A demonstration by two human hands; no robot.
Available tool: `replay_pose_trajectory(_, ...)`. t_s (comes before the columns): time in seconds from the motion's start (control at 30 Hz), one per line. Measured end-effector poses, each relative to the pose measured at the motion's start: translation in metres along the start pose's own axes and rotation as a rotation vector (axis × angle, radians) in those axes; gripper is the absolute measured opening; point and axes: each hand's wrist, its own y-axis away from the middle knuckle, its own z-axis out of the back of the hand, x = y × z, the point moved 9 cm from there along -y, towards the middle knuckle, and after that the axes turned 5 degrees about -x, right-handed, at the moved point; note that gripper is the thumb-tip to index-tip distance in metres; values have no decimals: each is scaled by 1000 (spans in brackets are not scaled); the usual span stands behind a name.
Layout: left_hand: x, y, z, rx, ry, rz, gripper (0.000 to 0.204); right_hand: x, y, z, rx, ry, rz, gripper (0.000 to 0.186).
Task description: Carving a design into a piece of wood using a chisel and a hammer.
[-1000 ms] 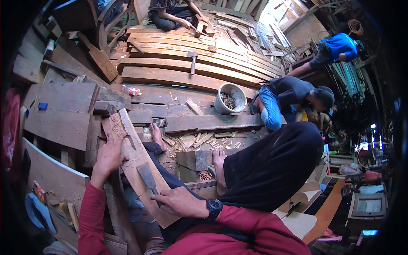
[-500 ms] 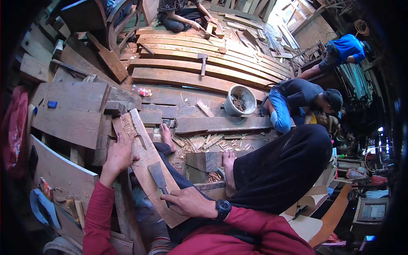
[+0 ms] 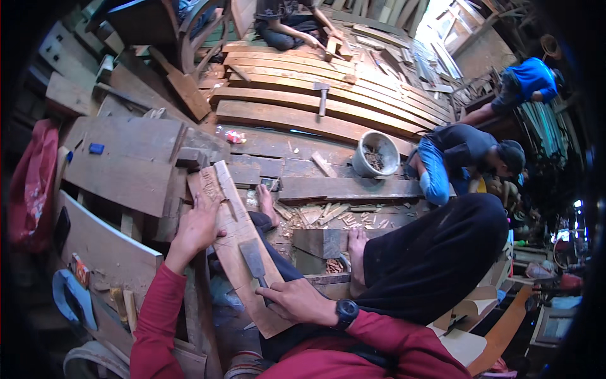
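A long wooden board lies aslant across my lap, its far end carved with a slot and rough cut marks. Near that carved end my left hand rests on the board's left part, fingers stretched and thumb apart. At the nearer half, my right hand has its fingers closed round the dark handle of a wide-bladed chisel. The chisel's blade lies flat along the board, pointing away from me. Part of its handle is hidden by my fingers.
Beyond lie long planks with a hammer on them. A bucket stands near a crouching person. Wood chips surround a wooden block by my foot. Boards are stacked at left. Other people work farther off.
The whole scene has shifted rightward in the view. Both hands and the chisel keep about the same places on the board.
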Motion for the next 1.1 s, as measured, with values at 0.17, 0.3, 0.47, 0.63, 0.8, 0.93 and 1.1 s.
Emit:
replay_pose_trajectory(0.17, -6, 0, 11, -6, 62, 53, 94, 0, 0, 3, -15, -57, 20, 43)
replay_pose_trajectory(0.3, -6, 0, 13, 29, 71, 72, 92, 8, 0, 7, -19, -12, 5, 42)
replay_pose_trajectory(0.47, -3, -1, 5, -60, 2, -17, 96, 8, 2, -5, 48, 6, 25, 46)
replay_pose_trajectory(0.63, -5, -2, 8, -19, 42, 10, 96, 3, 0, 3, 4, -7, 31, 44)
replay_pose_trajectory(0.8, 0, -2, 3, -12, 25, 19, 96, 13, -2, 13, -54, -12, 20, 45)
replay_pose_trajectory(0.93, -3, -2, 4, 7, 15, 22, 97, 0, 0, 2, -48, -14, 40, 45)
replay_pose_trajectory(1.1, -2, 1, 3, 35, 27, 38, 97, 17, -4, 18, -134, -76, 43, 45)
